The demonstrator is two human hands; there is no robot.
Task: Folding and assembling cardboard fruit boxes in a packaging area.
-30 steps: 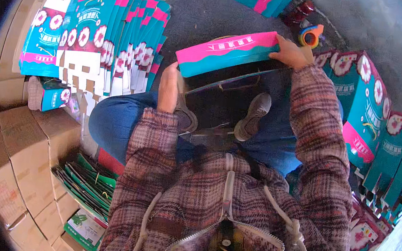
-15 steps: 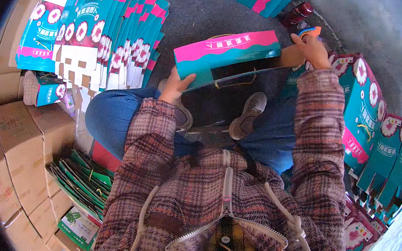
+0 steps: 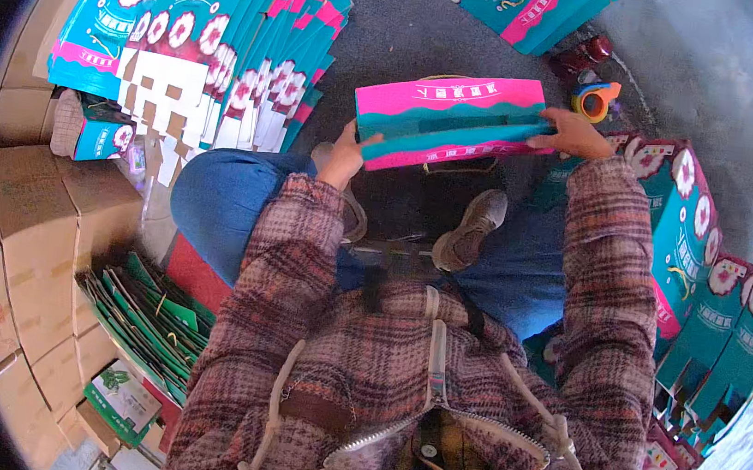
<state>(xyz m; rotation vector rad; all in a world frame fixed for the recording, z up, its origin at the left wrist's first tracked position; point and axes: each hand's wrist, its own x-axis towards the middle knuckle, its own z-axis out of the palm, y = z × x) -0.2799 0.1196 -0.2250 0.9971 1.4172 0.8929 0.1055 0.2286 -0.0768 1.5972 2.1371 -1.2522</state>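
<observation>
A dark grey floor (image 3: 372,30) shows beyond the seated person's 2 shoes (image 3: 474,232). The left grip (image 3: 344,157) pinches one end of a teal and pink carton (image 3: 453,93); the right grip (image 3: 578,135) pinches the other end, at its near panel. The carton lies between the 2, just beyond the shoes. Uneven pulling could skew the panels or crease a fold wrongly; a loose pinch might let the near panel spring away. Near the right grip, a tape roll (image 3: 593,100) could get knocked. Standing cartons (image 3: 681,209) crowd the right forearm (image 3: 615,216); flat cartons (image 3: 238,61) and brown boxes (image 3: 34,224) limit room leftward.
</observation>
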